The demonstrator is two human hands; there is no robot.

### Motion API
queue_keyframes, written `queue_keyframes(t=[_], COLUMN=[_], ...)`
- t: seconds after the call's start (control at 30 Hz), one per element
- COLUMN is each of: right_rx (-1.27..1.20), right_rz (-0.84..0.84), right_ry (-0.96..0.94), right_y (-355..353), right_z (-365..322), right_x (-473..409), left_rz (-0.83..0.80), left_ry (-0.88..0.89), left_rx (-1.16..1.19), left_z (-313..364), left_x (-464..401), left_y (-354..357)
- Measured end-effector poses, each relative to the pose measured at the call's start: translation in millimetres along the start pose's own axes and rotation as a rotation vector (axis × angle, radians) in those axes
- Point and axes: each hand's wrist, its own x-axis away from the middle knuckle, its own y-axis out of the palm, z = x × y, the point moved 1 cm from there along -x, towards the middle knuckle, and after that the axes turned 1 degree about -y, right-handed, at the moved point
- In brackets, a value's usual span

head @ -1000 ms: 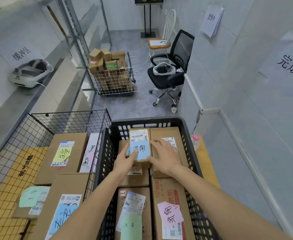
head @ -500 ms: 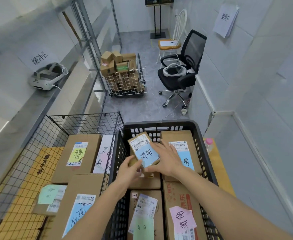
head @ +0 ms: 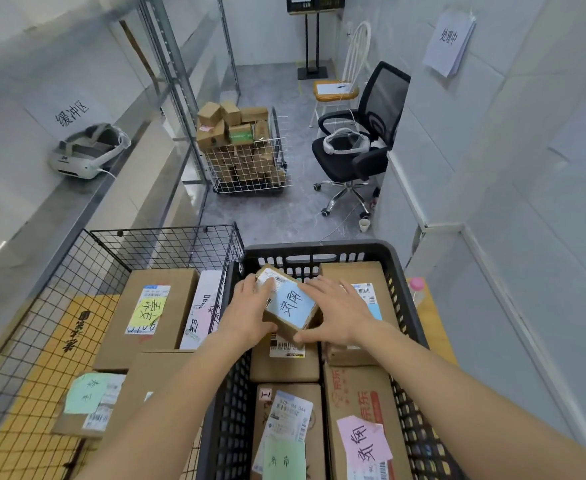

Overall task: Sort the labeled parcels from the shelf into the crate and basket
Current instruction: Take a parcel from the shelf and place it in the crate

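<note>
Both hands were on the small parcel (head: 289, 304) with the blue note, tilted up inside the black crate (head: 410, 292) near its far wall. The left hand (head: 250, 315) gripped its left side, fingers curled over the top edge; the right hand (head: 340, 315) lay flatter, fingers spread across the label, thumb hooked under the near corner. To seat it well, I'd say lower it level onto the boxes beneath, label up, and square it to the crate's far wall before letting go. Compared with a second earlier, the parcel had been turned from square and flat to skewed and raised, and the right hand had slid from the neighbouring box onto it. The wire basket (head: 118, 251) sat left of the crate.
</note>
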Motion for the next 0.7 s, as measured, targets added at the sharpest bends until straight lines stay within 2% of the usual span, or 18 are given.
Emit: queue_keyframes(t=[0.1, 0.17, 0.4, 0.6, 0.7], right_rx=[0.002, -0.047, -0.084, -0.128, -0.047], right_rz=[0.073, 0.119, 0.163, 0.284, 0.287], right_ry=[0.017, 0.034, 0.112, 0.139, 0.124], right_y=[5, 1, -2, -3, -3], right_z=[3, 2, 12, 13, 13], right_x=[1, -3, -18, -28, -30], left_rz=[0.107, 0.111, 0.133, 0.201, 0.217], left_ry=[0.051, 0.080, 0.144, 0.072, 0.083], left_rx=[-0.195, -0.247, -0.235, -0.187, -0.224], left_z=[6, 4, -1, -3, -4], left_x=[-4, -9, -20, -25, -24], left_y=[-8, -10, -11, -4, -1])
